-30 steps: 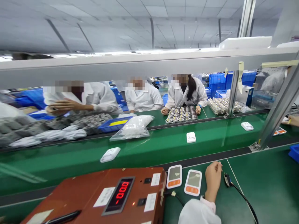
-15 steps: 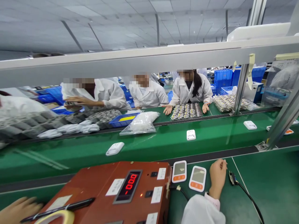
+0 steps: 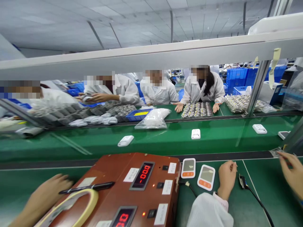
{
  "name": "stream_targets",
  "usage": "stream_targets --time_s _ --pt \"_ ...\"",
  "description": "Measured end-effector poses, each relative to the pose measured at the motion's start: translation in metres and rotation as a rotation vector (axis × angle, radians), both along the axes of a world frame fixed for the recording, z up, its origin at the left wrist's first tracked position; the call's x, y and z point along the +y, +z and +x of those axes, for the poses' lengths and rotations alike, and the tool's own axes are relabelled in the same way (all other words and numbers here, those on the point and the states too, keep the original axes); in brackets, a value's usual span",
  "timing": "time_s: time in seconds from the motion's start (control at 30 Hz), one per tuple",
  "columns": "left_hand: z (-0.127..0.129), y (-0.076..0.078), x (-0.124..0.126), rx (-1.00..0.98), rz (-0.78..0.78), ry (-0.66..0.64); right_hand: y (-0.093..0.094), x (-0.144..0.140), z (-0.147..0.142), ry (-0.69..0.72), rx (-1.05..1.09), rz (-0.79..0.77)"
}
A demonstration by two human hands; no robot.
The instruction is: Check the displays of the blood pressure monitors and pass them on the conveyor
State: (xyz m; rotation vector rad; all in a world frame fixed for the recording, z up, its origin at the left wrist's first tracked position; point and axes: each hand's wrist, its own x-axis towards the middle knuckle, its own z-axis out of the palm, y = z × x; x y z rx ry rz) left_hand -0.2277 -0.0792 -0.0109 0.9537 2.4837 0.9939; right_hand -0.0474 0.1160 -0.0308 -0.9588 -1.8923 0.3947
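My left hand [image 3: 227,177], in a white sleeve with a pink cuff, rests closed on the green bench, with nothing visible in its fingers. Just left of it lie two white blood pressure monitors with grey screens and orange buttons, one nearer [image 3: 206,178] and one farther [image 3: 188,168]. To its right lies a black cable connector [image 3: 241,182], apart from the hand. At the right edge my right hand [image 3: 291,170] is partly in view, fingers apart near the frame's metal foot, holding nothing visible.
A red-brown box [image 3: 113,170] with lit red displays stands left, carrying a pen [image 3: 87,187] and a tape roll [image 3: 91,205]. A co-worker's hand [image 3: 50,189] is beside it. Beyond runs a green conveyor [image 3: 161,142] with white devices. Several co-workers sit opposite, beneath a metal crossbar.
The view has swung left, so the scene sits farther right. My right hand has come into view at the right. The co-worker's hand shows more fully. My left hand stays closed on the bench.
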Motion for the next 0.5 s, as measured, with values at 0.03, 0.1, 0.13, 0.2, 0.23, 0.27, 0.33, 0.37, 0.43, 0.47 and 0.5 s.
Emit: stream_targets --time_s 0.03,0.1,0.13,0.2,0.23,0.27,0.33,0.37,0.43,0.47,0.5 --pt "0.0 0.0 0.0 -0.026 0.013 -0.037 -0.006 0.0 -0.015 0.068 0.018 -0.015" --pt "0.0 -0.002 0.001 -0.085 0.054 -0.087 -0.018 0.001 -0.041 0.204 0.082 -0.1" --pt "0.0 -0.004 0.002 -0.108 0.077 -0.089 -0.025 0.003 -0.051 0.251 0.115 -0.17" --pt "0.0 -0.01 0.004 -0.154 0.134 -0.082 -0.038 0.007 -0.064 0.306 0.119 -0.325" --pt "0.001 -0.014 0.006 -0.172 0.162 -0.076 -0.044 0.009 -0.067 0.319 0.104 -0.394" --pt "0.001 -0.017 0.008 -0.186 0.185 -0.067 -0.05 0.012 -0.068 0.328 0.083 -0.452" --pt "0.001 -0.023 0.011 -0.199 0.226 -0.043 -0.057 0.016 -0.066 0.338 0.059 -0.533" --pt "0.002 -0.026 0.012 -0.2 0.247 -0.032 -0.058 0.017 -0.064 0.335 0.064 -0.56" --pt "0.002 -0.029 0.014 -0.201 0.292 -0.017 -0.058 0.019 -0.061 0.322 0.06 -0.596" --pt "0.002 -0.03 0.014 -0.202 0.31 -0.013 -0.056 0.02 -0.059 0.313 0.045 -0.605" --pt "0.002 -0.031 0.015 -0.203 0.32 -0.011 -0.055 0.02 -0.059 0.304 0.027 -0.61"
